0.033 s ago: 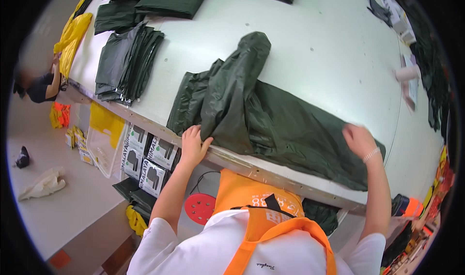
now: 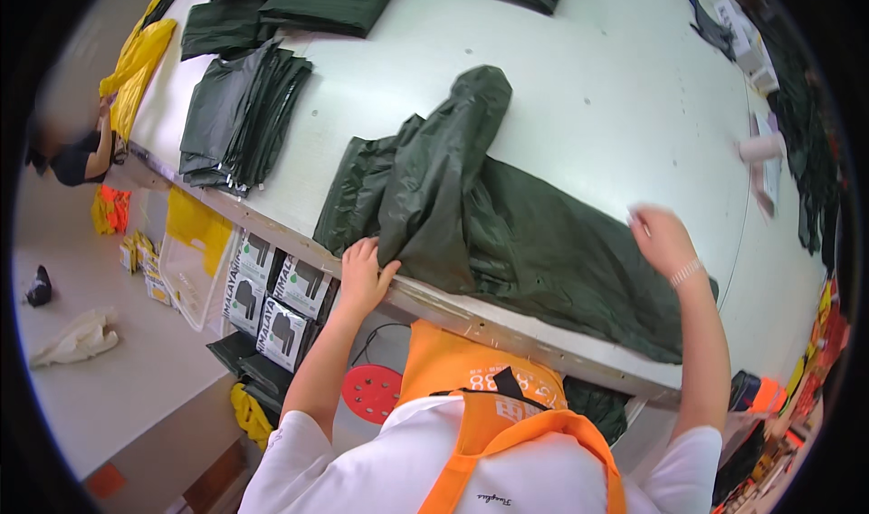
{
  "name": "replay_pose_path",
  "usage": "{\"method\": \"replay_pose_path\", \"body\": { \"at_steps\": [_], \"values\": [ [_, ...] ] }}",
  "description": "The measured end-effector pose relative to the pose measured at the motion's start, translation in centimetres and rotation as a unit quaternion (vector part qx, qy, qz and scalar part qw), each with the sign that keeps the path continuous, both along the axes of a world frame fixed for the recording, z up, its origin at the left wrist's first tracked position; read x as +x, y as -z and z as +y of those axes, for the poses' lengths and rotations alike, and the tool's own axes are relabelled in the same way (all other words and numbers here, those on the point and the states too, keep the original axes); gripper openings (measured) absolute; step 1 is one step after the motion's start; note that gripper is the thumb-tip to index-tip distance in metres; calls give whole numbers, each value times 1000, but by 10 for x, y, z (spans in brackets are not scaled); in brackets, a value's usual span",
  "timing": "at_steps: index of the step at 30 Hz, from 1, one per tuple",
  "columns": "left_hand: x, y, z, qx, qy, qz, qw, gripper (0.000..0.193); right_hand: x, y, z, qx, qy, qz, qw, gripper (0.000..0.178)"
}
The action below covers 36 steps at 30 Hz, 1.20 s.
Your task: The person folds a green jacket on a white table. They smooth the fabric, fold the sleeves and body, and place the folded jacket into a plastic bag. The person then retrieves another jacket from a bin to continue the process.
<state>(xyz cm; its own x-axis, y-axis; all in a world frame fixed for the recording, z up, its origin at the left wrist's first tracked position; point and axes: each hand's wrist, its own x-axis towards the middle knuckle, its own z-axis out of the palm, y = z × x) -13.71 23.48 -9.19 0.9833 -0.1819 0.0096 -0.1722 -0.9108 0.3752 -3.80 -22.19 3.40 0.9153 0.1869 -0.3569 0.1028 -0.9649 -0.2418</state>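
Note:
A dark green, slightly shiny garment [image 2: 579, 242], which looks like a raincoat, lies along the front of the white table. Its hood-like part [image 2: 466, 120] points toward the far side, and the cloth is wrinkled on the left. My left hand [image 2: 365, 274] rests on its front left edge, fingers stretched out and thumb apart. Above the right part of the garment is my right hand [image 2: 668, 242], with a pale band on the wrist. Its fingers look bent but are smeared by motion, and I see no cloth in them.
Left of the garment stands a stack of folded dark green garments [image 2: 237, 120], with more dark folded bundles [image 2: 330, 3] behind. A white roll [image 2: 762, 147] is at the right. Packaged goods [image 2: 285, 333] sit below the table. Another person [image 2: 77, 157] handles yellow cloth [image 2: 140, 61] at far left.
My right hand has shifted slightly left and toward the far side, lifting off the garment's right end. The left hand stays on the front edge. A small shift of the whole view shows too.

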Motion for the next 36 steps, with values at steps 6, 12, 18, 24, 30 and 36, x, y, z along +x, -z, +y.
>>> {"method": "replay_pose_path", "body": {
  "at_steps": [6, 12, 18, 24, 30, 36],
  "values": [
    [7, -10, -7, -34, 9, 15, 999, 46, 212, 48, 164, 216, -55, -129, 966, 35],
    [8, -9, -3, -55, 13, 12, 998, 39, 245, 70, 177, -77, -41, 144, 986, 80],
    [20, -41, -6, -148, 34, -118, 981, 28, 103, -57, 13, 287, 112, 86, 947, 31],
    [90, -29, -12, -307, 49, -102, 945, 73, -150, -115, -179, 492, 439, -8, 751, 55],
    [164, 7, -22, -122, -2, -144, 982, 86, -247, -26, -149, 417, 575, -80, 699, 51],
    [212, 35, -19, -80, -109, -81, 987, 27, -246, 19, -74, 413, 569, -96, 704, 48]
  ]
}}
